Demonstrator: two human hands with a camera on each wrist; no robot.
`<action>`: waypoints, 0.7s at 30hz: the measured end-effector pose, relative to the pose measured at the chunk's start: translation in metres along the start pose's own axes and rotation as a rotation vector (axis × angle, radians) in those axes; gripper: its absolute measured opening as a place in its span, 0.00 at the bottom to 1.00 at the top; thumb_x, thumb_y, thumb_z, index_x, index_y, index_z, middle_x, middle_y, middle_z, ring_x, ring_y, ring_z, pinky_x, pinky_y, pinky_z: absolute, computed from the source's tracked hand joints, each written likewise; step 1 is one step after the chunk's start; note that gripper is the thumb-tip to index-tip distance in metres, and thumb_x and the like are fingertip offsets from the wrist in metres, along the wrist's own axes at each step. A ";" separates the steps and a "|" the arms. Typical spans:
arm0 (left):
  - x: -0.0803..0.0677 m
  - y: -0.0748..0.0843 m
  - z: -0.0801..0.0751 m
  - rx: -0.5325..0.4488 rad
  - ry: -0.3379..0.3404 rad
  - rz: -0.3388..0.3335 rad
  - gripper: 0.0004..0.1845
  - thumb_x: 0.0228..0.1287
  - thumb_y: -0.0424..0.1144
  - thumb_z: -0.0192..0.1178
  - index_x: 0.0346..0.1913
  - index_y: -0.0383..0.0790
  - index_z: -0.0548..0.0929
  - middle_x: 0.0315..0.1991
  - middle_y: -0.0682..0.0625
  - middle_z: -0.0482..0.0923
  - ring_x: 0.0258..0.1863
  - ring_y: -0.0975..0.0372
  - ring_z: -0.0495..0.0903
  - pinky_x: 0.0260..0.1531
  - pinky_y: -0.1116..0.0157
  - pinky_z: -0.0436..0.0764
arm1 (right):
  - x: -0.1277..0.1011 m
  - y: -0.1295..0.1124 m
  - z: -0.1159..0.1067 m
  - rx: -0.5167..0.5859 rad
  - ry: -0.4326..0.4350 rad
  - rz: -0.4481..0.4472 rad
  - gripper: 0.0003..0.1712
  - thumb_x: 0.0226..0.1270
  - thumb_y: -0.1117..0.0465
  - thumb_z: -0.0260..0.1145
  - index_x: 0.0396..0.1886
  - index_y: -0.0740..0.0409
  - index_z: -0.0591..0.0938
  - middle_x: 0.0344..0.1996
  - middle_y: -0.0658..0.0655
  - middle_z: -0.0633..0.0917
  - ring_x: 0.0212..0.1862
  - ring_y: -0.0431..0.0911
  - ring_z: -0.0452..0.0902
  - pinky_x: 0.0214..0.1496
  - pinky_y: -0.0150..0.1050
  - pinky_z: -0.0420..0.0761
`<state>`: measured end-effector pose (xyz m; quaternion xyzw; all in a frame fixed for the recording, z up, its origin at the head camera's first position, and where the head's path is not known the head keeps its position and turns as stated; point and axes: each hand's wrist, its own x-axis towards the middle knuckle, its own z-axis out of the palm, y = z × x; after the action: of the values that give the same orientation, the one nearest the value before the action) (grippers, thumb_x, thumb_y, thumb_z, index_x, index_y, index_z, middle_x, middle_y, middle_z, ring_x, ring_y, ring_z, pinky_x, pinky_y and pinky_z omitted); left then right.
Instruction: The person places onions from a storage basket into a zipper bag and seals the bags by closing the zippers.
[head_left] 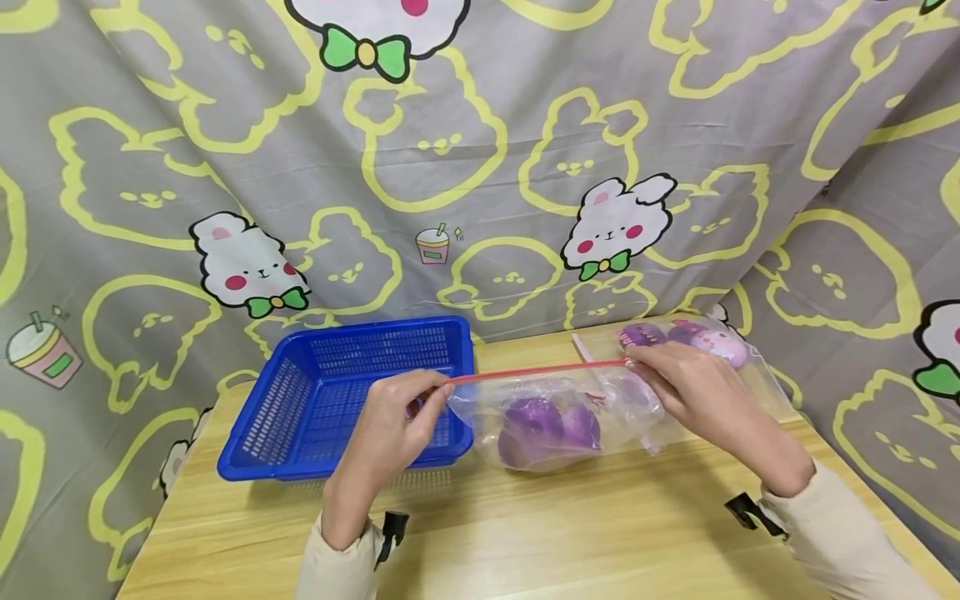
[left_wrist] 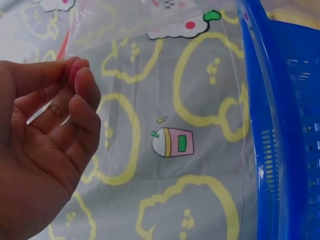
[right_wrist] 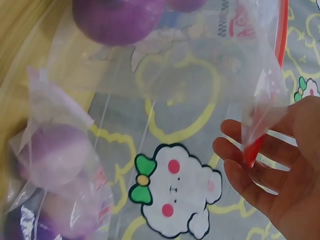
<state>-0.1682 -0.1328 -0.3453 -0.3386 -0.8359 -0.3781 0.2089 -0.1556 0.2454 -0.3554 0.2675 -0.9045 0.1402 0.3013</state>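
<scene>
A clear zip bag [head_left: 551,421] with a red zip strip along its top holds several round purple items [head_left: 532,425]. My left hand [head_left: 393,421] pinches the left end of the red strip between thumb and fingers. At the other end, my right hand [head_left: 701,392] pinches the strip's right corner, and the strip is stretched straight between both hands. In the left wrist view, the left hand [left_wrist: 50,125] has its fingertips together at the bag's corner. The right wrist view has the right hand [right_wrist: 280,165] at the red corner, with a glossy purple item [right_wrist: 117,20] inside the bag.
A blue perforated basket [head_left: 251,433] stands left of the bag, beside my left hand. Behind the right hand lies a second clear bag [head_left: 765,379] with purple and pink round items. Everything rests on a wooden table [head_left: 525,533] against a grey patterned curtain [head_left: 480,175].
</scene>
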 end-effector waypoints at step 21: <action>-0.015 -0.026 -0.022 0.222 0.120 -0.207 0.16 0.75 0.38 0.54 0.63 0.47 0.77 0.30 0.55 0.83 0.20 0.70 0.75 0.20 0.68 0.76 | 0.050 0.015 0.027 0.046 0.068 0.217 0.07 0.72 0.63 0.62 0.41 0.62 0.84 0.17 0.50 0.75 0.19 0.44 0.67 0.22 0.41 0.68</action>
<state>-0.1747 -0.1687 -0.3535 -0.2021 -0.8890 -0.3226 0.2545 -0.2111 0.2262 -0.3467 0.1698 -0.9139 0.2015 0.3089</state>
